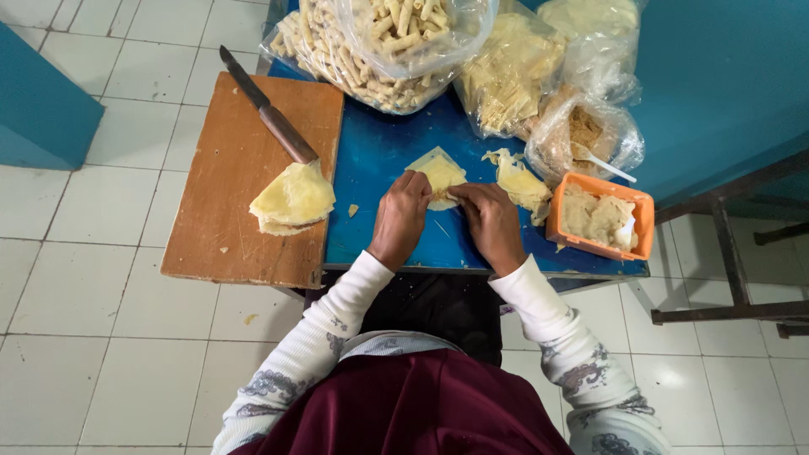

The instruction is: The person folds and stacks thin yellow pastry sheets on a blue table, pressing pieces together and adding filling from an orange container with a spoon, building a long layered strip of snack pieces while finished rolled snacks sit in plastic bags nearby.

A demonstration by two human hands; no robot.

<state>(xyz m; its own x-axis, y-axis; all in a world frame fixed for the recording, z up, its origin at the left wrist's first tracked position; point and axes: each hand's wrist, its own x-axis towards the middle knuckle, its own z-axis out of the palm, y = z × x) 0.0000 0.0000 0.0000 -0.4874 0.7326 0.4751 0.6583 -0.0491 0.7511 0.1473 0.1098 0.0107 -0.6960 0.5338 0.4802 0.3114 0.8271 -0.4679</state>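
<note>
On the blue table, my left hand and right hand sit close together, pinching a pale wrapper; orange tub right, cutting board left.

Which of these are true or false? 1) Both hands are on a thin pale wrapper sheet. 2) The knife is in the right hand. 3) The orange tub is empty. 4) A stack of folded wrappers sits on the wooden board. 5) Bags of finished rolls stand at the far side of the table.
1) True: the left hand and right hand both press on the wrapper sheet on the blue table.
2) False: the knife lies untouched on the wooden board.
3) False: the orange tub holds a pale filling.
4) True: the stack of wrappers rests there, by the knife handle.
5) True: the bags of rolls stand there.
</note>
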